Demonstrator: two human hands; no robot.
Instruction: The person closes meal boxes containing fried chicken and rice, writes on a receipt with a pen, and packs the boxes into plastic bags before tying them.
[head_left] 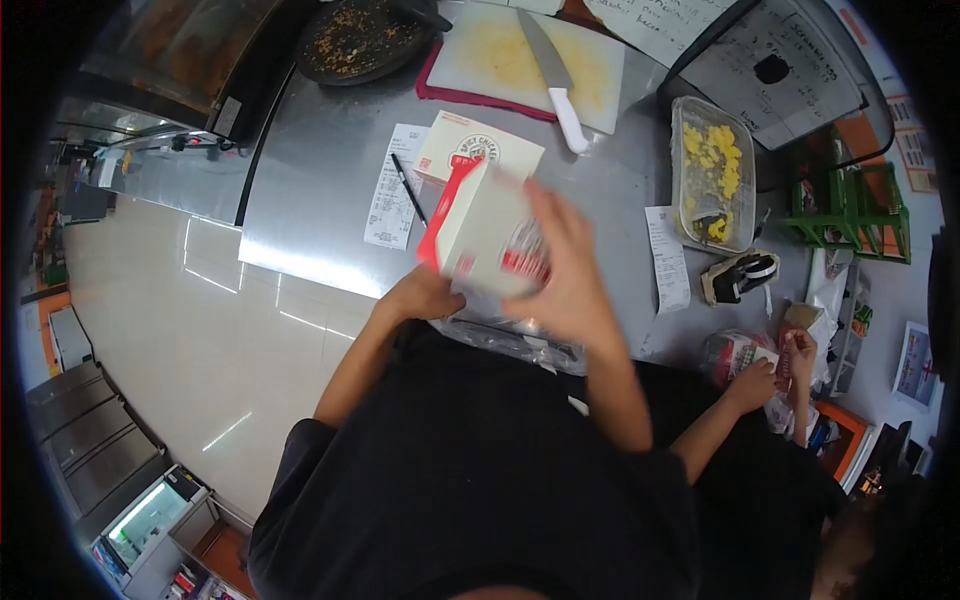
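My right hand (570,270) grips a white and red takeaway food box (490,228), tilted over the counter's front edge and slightly blurred. The fingers lie over the box's right side and top. My left hand (422,295) is closed just below the box's lower left corner, at the end of a clear plastic bag (510,342). The bag hangs against my black shirt, under the box. Behind the held box, a second box (478,145) printed "Spicy Chicken" lies on the counter. A paper receipt (390,205) with a black pen (408,190) on it lies to its left.
On the steel counter (310,225) are a dark pan (365,40) with crumbs, a white cutting board (490,60), a knife (557,85), a tub of yellow pieces (715,170), another receipt (668,260) and a tape dispenser (740,278). At right, a co-worker's hands (752,385) handle a packed bag.
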